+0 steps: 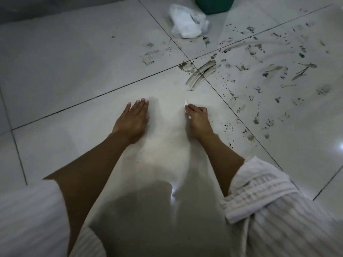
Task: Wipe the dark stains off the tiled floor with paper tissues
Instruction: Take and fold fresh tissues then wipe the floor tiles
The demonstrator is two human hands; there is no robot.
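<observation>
My right hand [197, 115] grips a small white paper tissue [186, 104] and holds it against the pale tiled floor [74, 71]; only bits of the tissue peek out past the fingers. My left hand [132, 117] rests flat on the tile beside it, fingers straight. Dark stains [201, 73] streak the tile joint just beyond my right hand. Many more dark spots and smears [269, 71] spread over the tiles to the right. The tile under and between my hands looks mostly clean.
A crumpled clear plastic bag with white tissues [189, 21] lies on the floor at the top middle. Behind it stands a green bin [213, 4], partly cut off. My white striped sleeves fill the bottom corners.
</observation>
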